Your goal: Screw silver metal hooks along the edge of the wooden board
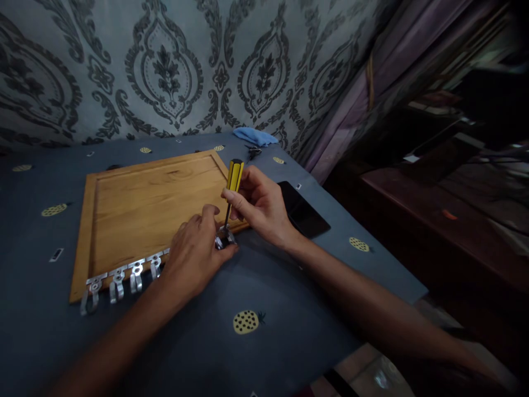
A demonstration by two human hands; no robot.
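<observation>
A wooden board with a raised frame lies flat on the table. Along its near edge runs a silver metal hook rail with several double hooks hanging past the edge. My left hand covers the rail toward its right end, thumb on the near side and fingers over the board, gripping it. In my right hand a yellow and black screwdriver is pinched by the handle, nearly upright. Its shaft points down at the rail's right end; the tip's exact contact is hard to see.
A dark tablet or phone lies right of the board. Farther back are a blue cloth and a small dark object. The pineapple-print tablecloth ends at the right, beside cluttered dark furniture. A patterned wall stands behind.
</observation>
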